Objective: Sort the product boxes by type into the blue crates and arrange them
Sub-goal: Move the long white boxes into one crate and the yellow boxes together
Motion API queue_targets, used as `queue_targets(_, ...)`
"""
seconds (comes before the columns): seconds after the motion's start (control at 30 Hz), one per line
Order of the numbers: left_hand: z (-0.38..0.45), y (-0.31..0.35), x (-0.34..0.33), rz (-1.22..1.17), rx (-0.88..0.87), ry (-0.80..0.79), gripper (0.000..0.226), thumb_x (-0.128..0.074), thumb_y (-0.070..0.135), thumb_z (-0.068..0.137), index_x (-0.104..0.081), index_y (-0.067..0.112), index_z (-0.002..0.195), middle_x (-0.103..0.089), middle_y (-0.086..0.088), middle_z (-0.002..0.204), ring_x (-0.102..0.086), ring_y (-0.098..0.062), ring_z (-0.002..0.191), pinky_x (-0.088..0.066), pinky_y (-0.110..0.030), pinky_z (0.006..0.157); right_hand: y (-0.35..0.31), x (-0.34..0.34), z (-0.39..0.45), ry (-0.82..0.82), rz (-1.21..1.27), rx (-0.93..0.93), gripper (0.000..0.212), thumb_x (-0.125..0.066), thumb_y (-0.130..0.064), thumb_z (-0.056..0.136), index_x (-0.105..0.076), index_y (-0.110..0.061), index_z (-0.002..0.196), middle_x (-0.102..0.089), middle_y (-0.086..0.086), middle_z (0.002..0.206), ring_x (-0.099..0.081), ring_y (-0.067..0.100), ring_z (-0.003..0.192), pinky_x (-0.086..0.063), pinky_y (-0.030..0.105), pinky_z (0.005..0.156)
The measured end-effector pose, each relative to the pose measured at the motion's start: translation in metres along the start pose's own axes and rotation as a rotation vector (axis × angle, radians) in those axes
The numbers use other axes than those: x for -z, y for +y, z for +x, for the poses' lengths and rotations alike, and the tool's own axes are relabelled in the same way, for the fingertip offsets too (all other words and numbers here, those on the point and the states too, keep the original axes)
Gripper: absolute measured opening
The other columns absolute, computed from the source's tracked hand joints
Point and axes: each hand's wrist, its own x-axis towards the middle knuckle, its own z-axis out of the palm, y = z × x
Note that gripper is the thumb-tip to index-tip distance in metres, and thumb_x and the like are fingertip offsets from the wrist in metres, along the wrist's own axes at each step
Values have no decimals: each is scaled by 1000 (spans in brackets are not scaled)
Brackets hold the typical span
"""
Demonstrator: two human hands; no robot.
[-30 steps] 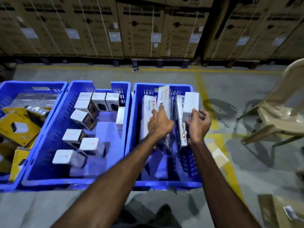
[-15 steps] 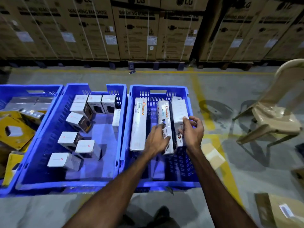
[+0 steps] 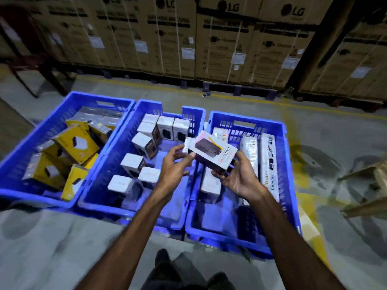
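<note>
Three blue crates stand side by side on the floor. The left crate (image 3: 18,185) holds yellow boxes (image 3: 75,143) and silver ones. The middle crate (image 3: 98,197) holds several small white cube boxes (image 3: 133,164). The right crate (image 3: 280,130) holds long white boxes (image 3: 269,160) laid lengthwise. Above the gap between the middle and right crates, both hands hold a flat white box with a dark product picture (image 3: 213,151). My left hand (image 3: 173,170) grips its left end, and my right hand (image 3: 238,176) supports its right end from below.
Tall stacked brown LG cartons (image 3: 219,49) on pallets line the back. A yellow floor line (image 3: 303,185) runs right of the crates. A beige plastic chair (image 3: 368,185) stands at the right edge. My feet (image 3: 165,268) are on the bare concrete in front of the crates.
Both hands have left the long boxes in the right crate and now hold a flat white box up between the crates. The view has swung to the left.
</note>
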Motion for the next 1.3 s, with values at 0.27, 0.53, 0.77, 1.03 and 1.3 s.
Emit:
queue_targets(0.27, -22, -16, 81, -56, 127, 208, 28, -69, 11, 98, -62, 9, 125, -66, -7, 96, -65, -21, 72, -50, -35, 69, 4, -84, 37, 83, -485, 41, 34, -56, -46, 101, -68, -15, 105, -69, 7, 89, -68, 26, 56, -59, 34, 50)
queue_targets(0.53, -22, -12, 132, -96, 156, 203, 10, -65, 11, 101, -68, 11, 91, -70, -7, 82, -61, -7, 50, -46, -25, 56, 13, -146, 103, 158, -1030, 158, 59, -60, -59, 75, -73, -4, 93, -76, 13, 91, -76, 38, 63, -64, 60, 64)
queue_targets(0.77, -8, -15, 188, -80, 127, 246, 13, -68, 18, 100, -72, 5, 100, -77, -12, 92, -70, -19, 73, -52, -34, 70, 51, -154, 131, 251, -1064, 160, 42, -59, -48, 94, -65, -6, 100, -72, 15, 89, -77, 34, 63, -64, 47, 60)
queue_targets(1.03, 13, -18, 215, 47, 104, 202, 11, -68, 24, 101, -73, 15, 98, -78, 0, 90, -71, -15, 78, -53, -29, 69, 73, -143, 91, 156, -953, 322, 17, -62, -27, 103, -68, -15, 93, -67, 5, 80, -74, 23, 66, -53, 38, 55)
queue_targets(1.3, 28, -26, 187, 116, 86, 121, 10, -67, 16, 101, -73, 10, 95, -74, -16, 94, -67, -17, 78, -51, -18, 62, 80, -115, 54, 139, -1001, 507, 14, -64, -21, 103, -71, -17, 92, -74, 8, 85, -75, 19, 67, -53, 33, 50)
